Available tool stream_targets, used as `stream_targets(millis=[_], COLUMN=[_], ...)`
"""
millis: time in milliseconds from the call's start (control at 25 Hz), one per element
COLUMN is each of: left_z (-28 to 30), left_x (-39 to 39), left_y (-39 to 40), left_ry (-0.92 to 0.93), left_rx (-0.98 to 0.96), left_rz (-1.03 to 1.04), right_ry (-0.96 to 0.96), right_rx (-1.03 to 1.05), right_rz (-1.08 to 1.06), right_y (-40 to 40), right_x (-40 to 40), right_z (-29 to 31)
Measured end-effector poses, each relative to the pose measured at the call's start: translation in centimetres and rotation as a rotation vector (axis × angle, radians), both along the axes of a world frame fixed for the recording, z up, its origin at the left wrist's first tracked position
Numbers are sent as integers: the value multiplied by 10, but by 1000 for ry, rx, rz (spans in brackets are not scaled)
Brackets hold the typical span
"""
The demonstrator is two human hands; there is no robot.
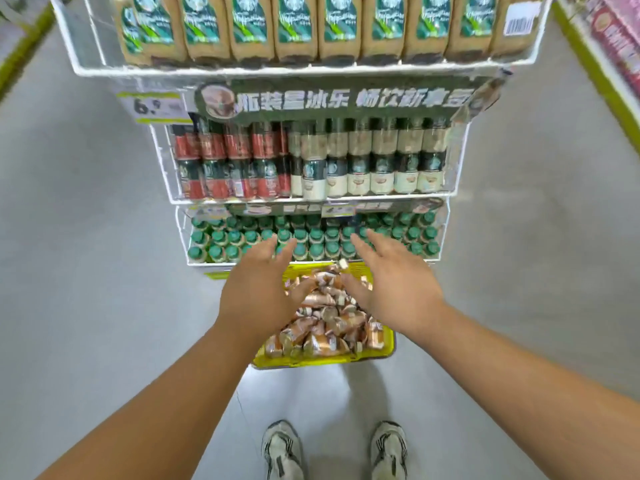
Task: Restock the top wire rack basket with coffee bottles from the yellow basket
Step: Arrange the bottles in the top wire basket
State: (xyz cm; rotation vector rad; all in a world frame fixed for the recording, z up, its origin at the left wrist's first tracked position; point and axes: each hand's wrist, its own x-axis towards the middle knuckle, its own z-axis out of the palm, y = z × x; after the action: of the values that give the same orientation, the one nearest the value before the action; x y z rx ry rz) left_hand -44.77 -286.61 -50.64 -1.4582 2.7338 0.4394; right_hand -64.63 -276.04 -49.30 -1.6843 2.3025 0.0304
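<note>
both hands, left hand [258, 289] and right hand [394, 284], hovered with fingers spread wide and holding nothing above the coffee bottles [325, 323] heaped in the yellow basket [388, 351] on the floor. they looked rigid, smooth, probably slippery; grip around the body.

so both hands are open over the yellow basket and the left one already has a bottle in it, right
Not quite. In the head view the left hand holds nothing; like the right hand, it is open above the yellow basket of coffee bottles.
</note>
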Motion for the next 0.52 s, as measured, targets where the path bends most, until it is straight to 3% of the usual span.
stream_targets(millis=[520], left_z=[-316], left_x=[-50], left_y=[-20], left_ry=[-17], left_rx=[163], left_rz=[-9], right_ry=[-251], right_rx=[136], right_rz=[-335], right_y=[29], right_x=[-4], right_z=[-335])
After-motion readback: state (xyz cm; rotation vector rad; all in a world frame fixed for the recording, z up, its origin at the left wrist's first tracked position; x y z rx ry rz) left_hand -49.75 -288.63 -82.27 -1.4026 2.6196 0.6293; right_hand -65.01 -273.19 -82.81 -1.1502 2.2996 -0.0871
